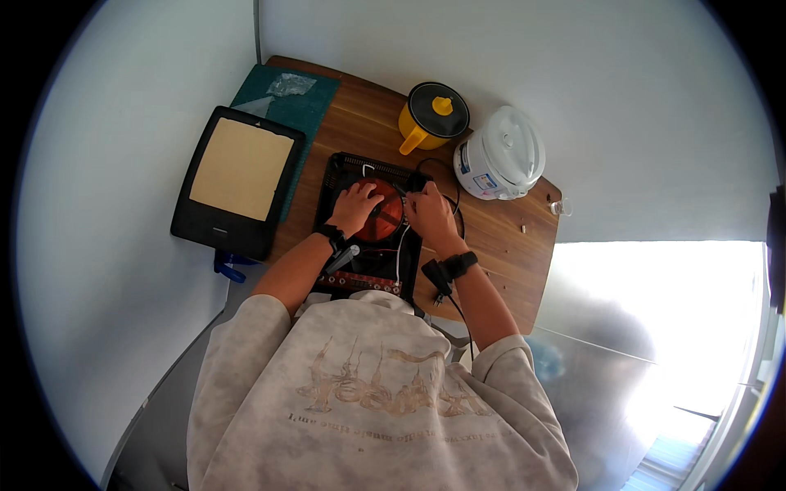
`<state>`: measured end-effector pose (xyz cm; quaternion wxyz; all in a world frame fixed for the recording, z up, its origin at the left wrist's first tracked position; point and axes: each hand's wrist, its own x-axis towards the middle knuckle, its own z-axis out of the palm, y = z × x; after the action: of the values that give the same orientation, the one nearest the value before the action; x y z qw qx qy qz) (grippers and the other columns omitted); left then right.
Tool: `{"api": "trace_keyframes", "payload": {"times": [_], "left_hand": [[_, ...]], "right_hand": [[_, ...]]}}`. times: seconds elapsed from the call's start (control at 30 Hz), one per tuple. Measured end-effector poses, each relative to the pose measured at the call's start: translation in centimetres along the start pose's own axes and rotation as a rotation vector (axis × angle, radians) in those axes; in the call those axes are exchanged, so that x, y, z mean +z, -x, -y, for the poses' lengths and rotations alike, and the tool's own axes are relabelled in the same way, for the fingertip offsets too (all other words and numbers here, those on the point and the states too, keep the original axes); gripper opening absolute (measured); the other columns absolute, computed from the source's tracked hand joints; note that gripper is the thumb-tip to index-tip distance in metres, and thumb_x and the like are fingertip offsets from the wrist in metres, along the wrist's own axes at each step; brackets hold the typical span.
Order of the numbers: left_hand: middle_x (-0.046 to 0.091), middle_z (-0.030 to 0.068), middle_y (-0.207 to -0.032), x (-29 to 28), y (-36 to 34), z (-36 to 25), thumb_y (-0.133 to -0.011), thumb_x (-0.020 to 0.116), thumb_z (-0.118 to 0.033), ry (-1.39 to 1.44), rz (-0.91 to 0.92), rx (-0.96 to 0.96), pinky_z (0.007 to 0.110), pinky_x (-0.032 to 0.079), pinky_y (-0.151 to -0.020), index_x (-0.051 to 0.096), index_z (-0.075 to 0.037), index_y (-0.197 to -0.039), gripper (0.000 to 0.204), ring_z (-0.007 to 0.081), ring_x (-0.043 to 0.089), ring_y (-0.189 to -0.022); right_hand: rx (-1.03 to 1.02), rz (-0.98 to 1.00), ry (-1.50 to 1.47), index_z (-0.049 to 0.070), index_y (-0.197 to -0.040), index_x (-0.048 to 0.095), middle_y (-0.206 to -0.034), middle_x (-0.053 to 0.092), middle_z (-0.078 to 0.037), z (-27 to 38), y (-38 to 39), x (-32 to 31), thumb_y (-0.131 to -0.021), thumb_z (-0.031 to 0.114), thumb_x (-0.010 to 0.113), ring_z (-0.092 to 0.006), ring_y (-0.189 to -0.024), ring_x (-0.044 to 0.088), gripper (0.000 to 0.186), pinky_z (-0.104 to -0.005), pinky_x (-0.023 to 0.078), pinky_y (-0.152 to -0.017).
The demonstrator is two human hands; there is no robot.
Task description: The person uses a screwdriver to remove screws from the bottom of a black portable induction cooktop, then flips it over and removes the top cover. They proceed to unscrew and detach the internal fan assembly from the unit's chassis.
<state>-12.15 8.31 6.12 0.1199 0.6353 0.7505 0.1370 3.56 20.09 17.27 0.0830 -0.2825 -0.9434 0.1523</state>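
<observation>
An opened black appliance housing [336, 196] lies in front of me, with a round copper-red coil [385, 225] inside and a red circuit board [360, 283] at its near end. My left hand [355, 207] rests on the coil's upper left, fingers apart and slightly bent. My right hand [431, 214] is closed at the housing's right side, beside a white wire [401, 254] and a black part; what its fingers grip is hidden. A grey elongated piece [345, 259] lies below my left wrist. A black plug with a cable [438, 299] is beside my right forearm.
Left are a black flat appliance with a beige top [241, 168] and a teal mat [315, 90]. Behind stand a yellow pot with dark lid [422, 131] and a white lidded appliance [499, 155]. A small glass [563, 206] sits at the wooden table's [512, 286] right edge. Walls enclose the left and back.
</observation>
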Motion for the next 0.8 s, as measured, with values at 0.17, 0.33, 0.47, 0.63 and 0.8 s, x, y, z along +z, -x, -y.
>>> {"api": "trace_keyframes", "payload": {"times": [0.17,0.33,0.47,0.63,0.8], "left_hand": [[0.047,0.0052,-0.137,0.1,0.0,-0.1,-0.080,0.064,-0.004,-0.001,-0.012,-0.004,0.045,0.045,-0.093,0.060,-0.021,-0.127,0.050,0.0294,0.047,-0.122],[0.048,0.0059,-0.137,0.2,0.1,0.1,-0.076,0.068,-0.004,-0.004,-0.016,0.010,0.046,0.045,-0.093,0.059,-0.021,-0.128,0.055,0.0303,0.047,-0.122],[0.043,0.0076,-0.141,0.0,0.0,0.2,-0.068,0.075,-0.004,-0.015,0.049,0.007,0.047,0.046,-0.093,0.056,-0.019,-0.131,0.068,0.0327,0.045,-0.124],[0.045,0.0116,-0.134,-1.5,-0.7,-2.1,-0.068,0.075,-0.014,-0.078,0.150,-0.022,0.048,0.046,-0.090,0.056,-0.014,-0.128,0.064,0.0343,0.045,-0.121],[0.050,0.0116,-0.122,1.2,-2.0,-2.6,-0.074,0.073,-0.027,-0.146,-0.023,-0.024,0.048,0.046,-0.089,0.060,-0.010,-0.120,0.051,0.0323,0.047,-0.116]], "right_hand": [[0.095,-0.167,-0.100,0.003,-0.091,0.069,-0.092,0.062,-0.019,0.7,-1.5,0.1,-0.083,0.018,0.062,-0.0380,-0.078,0.064,0.018,-0.0449,0.053,-0.071],[0.084,-0.171,-0.124,0.004,-0.090,0.068,-0.090,0.064,-0.017,1.2,-2.1,0.0,-0.084,0.019,0.062,-0.0378,-0.081,0.065,0.017,-0.0453,0.054,-0.070],[0.177,-0.102,-0.009,0.003,-0.088,0.067,-0.084,0.067,-0.019,1.8,-2.6,-0.7,-0.087,0.027,0.059,-0.0391,-0.077,0.066,0.025,-0.0473,0.055,-0.068],[0.242,0.026,0.145,0.003,-0.088,0.067,-0.074,0.068,-0.021,1.6,-3.1,-1.4,-0.088,0.032,0.056,-0.0413,-0.070,0.067,0.031,-0.0489,0.055,-0.066],[0.196,0.076,0.145,0.003,-0.082,0.069,-0.077,0.068,-0.022,1.6,-4.2,-1.8,-0.085,0.025,0.057,-0.0409,-0.073,0.067,0.025,-0.0487,0.055,-0.068]]}}
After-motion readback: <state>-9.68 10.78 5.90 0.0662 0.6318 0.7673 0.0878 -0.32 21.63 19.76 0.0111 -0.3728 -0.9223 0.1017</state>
